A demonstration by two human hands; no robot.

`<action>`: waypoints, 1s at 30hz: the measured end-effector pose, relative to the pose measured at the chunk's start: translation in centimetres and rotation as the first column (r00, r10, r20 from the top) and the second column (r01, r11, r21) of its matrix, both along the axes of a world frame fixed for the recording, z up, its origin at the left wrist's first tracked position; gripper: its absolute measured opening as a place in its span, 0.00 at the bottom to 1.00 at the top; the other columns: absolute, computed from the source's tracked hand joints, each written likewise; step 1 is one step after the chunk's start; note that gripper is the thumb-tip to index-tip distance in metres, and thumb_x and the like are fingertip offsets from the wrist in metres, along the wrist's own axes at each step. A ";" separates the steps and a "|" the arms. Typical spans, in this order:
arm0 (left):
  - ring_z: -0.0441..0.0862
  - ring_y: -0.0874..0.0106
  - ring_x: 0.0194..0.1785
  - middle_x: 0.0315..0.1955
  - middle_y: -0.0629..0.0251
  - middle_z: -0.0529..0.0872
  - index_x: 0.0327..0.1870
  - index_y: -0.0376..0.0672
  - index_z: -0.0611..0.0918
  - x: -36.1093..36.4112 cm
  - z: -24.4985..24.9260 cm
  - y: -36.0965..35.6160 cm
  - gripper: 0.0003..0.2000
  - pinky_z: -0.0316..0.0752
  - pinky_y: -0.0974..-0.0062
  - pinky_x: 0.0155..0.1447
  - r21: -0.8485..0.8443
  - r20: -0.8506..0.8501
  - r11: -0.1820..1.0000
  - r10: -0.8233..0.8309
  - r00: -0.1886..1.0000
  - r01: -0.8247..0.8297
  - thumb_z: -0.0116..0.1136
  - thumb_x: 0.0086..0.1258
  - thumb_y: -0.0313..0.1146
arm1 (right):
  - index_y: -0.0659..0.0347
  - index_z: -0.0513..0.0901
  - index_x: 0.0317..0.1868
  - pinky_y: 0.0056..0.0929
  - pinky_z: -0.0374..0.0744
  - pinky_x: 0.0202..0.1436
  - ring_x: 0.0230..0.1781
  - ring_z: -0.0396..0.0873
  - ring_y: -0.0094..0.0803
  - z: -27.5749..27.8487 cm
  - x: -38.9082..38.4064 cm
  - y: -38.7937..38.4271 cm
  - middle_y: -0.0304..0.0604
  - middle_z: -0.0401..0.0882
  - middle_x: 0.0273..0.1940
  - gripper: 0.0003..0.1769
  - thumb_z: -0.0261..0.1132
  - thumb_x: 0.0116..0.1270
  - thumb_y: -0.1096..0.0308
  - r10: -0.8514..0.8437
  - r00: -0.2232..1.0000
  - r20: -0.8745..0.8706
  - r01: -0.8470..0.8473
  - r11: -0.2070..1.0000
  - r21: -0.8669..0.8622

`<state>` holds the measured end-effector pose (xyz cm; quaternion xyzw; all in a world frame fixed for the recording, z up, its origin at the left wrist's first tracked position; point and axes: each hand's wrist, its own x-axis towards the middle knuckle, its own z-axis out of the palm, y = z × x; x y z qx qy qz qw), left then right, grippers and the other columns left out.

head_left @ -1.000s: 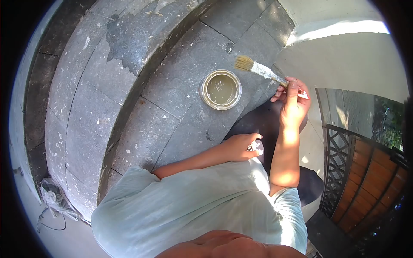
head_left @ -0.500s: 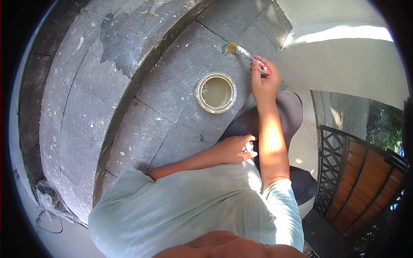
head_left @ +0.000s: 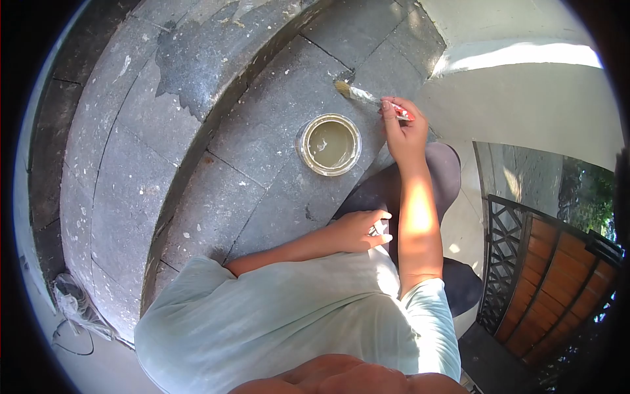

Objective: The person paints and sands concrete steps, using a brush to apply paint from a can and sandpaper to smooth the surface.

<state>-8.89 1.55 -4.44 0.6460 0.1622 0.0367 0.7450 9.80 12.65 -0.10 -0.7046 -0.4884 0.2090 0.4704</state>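
Observation:
A paintbrush (head_left: 362, 96) with pale bristles, a white-smeared middle and a red handle is in my right hand (head_left: 405, 129), gripped near the handle's end. Its bristles point left, at the grey stone tiles (head_left: 269, 125); whether they touch is hard to tell. Just below the brush stands an open can (head_left: 301, 155) with cloudy, greenish-grey liquid inside. My left hand (head_left: 361, 231) rests against my lap, its fingers curled round a small whitish thing that I cannot make out.
A curved raised stone step (head_left: 131, 151), spotted with white and partly darkened, runs along the left. Crumpled clear plastic (head_left: 73, 303) lies at lower left. A pale wall (head_left: 525, 92) rises at right, above a black metal frame with brown panels (head_left: 545, 262).
My right hand has shifted slightly downward, and the brush's bristles have moved down and a little left, towards the can. My left hand has stayed in place.

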 end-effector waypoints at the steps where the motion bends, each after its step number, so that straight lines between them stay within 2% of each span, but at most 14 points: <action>1: 0.82 0.67 0.39 0.40 0.58 0.86 0.72 0.37 0.75 0.0 0.1 0.1 0.31 0.77 0.66 0.46 -0.011 -0.001 1.000 -0.004 1.000 0.004 0.68 0.74 0.47 | 0.67 0.90 0.46 0.27 0.81 0.42 0.38 0.86 0.28 -0.1 0.2 0.4 0.47 0.89 0.40 0.10 0.73 0.74 0.67 -0.029 1.000 0.000 0.029 0.999 0.018; 4: 0.80 0.68 0.38 0.37 0.61 0.84 0.72 0.36 0.75 0.0 -0.1 0.0 0.32 0.76 0.67 0.44 -0.031 0.010 0.999 -0.009 1.000 0.010 0.68 0.74 0.46 | 0.68 0.90 0.45 0.27 0.80 0.40 0.36 0.85 0.25 0.6 -0.1 1.6 0.46 0.90 0.38 0.11 0.72 0.75 0.67 -0.062 0.976 0.207 0.035 0.990 0.134; 7: 0.80 0.68 0.37 0.35 0.62 0.82 0.73 0.34 0.74 -0.1 -0.1 0.0 0.32 0.75 0.67 0.43 0.000 0.027 1.000 0.011 1.000 -0.011 0.68 0.74 0.46 | 0.67 0.89 0.47 0.22 0.77 0.26 0.26 0.80 0.19 -0.5 0.7 1.5 0.38 0.86 0.30 0.13 0.69 0.79 0.62 -0.028 1.000 -0.001 0.028 1.000 -0.007; 10: 0.80 0.68 0.37 0.34 0.61 0.82 0.72 0.34 0.74 -0.1 0.0 0.0 0.32 0.75 0.67 0.43 -0.006 0.030 1.000 0.016 0.999 -0.016 0.68 0.74 0.45 | 0.66 0.88 0.44 0.22 0.75 0.24 0.22 0.76 0.17 -0.3 0.4 1.7 0.37 0.84 0.28 0.14 0.70 0.79 0.61 -0.101 0.994 -0.046 0.102 0.994 0.028; 13: 0.80 0.69 0.37 0.34 0.62 0.82 0.72 0.33 0.75 0.0 -0.4 -0.3 0.32 0.75 0.67 0.42 -0.014 0.048 1.000 0.026 0.999 -0.025 0.69 0.73 0.45 | 0.66 0.88 0.40 0.21 0.73 0.23 0.20 0.74 0.17 -1.2 0.7 2.6 0.35 0.83 0.27 0.13 0.70 0.78 0.62 -0.102 0.985 0.141 0.078 0.983 0.168; 16: 0.79 0.69 0.36 0.33 0.63 0.81 0.71 0.34 0.75 -0.2 -0.1 0.0 0.31 0.75 0.68 0.42 -0.009 0.049 1.000 0.023 0.999 -0.023 0.69 0.74 0.45 | 0.68 0.88 0.37 0.28 0.78 0.33 0.25 0.78 0.23 -0.5 0.6 2.1 0.42 0.84 0.24 0.11 0.73 0.72 0.66 -0.094 0.994 0.058 0.091 0.995 0.050; 19: 0.79 0.69 0.36 0.32 0.63 0.80 0.70 0.34 0.76 -0.2 0.0 0.0 0.31 0.74 0.68 0.41 -0.012 0.042 1.000 0.026 0.999 -0.026 0.69 0.74 0.45 | 0.68 0.88 0.36 0.28 0.77 0.33 0.25 0.78 0.24 -0.1 -0.5 2.6 0.42 0.84 0.25 0.10 0.73 0.71 0.67 -0.176 0.979 0.105 0.157 0.974 0.164; 22: 0.78 0.70 0.35 0.32 0.64 0.80 0.70 0.34 0.77 -0.1 -0.2 -0.1 0.30 0.74 0.68 0.41 -0.001 0.071 0.999 0.035 0.997 -0.035 0.68 0.74 0.45 | 0.68 0.87 0.34 0.27 0.77 0.33 0.25 0.78 0.24 -0.7 -0.4 3.1 0.42 0.83 0.25 0.10 0.73 0.70 0.68 -0.159 0.980 0.119 0.134 0.972 0.195; 25: 0.78 0.70 0.35 0.32 0.64 0.80 0.70 0.34 0.77 -0.2 0.3 0.2 0.30 0.74 0.68 0.41 -0.012 0.040 1.000 0.027 0.999 -0.027 0.68 0.74 0.45 | 0.67 0.87 0.34 0.27 0.76 0.32 0.25 0.78 0.24 -0.6 0.0 2.5 0.43 0.81 0.24 0.09 0.73 0.69 0.69 -0.100 0.974 0.204 0.066 0.983 0.169; 28: 0.78 0.70 0.35 0.32 0.64 0.80 0.70 0.34 0.77 -0.2 0.2 0.1 0.30 0.74 0.69 0.41 -0.025 0.034 0.999 0.023 0.999 -0.022 0.68 0.74 0.45 | 0.66 0.84 0.32 0.23 0.69 0.29 0.25 0.69 0.16 -0.6 -0.2 2.6 0.31 0.75 0.22 0.11 0.71 0.72 0.69 -0.083 0.974 0.213 0.032 0.972 0.233; 30: 0.78 0.71 0.36 0.32 0.65 0.79 0.70 0.34 0.77 -0.1 0.1 0.0 0.30 0.74 0.69 0.42 -0.029 0.039 0.999 0.025 0.999 -0.024 0.68 0.74 0.45 | 0.66 0.85 0.32 0.26 0.73 0.30 0.24 0.74 0.21 -0.3 0.2 2.9 0.39 0.78 0.23 0.10 0.72 0.70 0.69 -0.071 0.976 0.205 0.033 0.983 0.181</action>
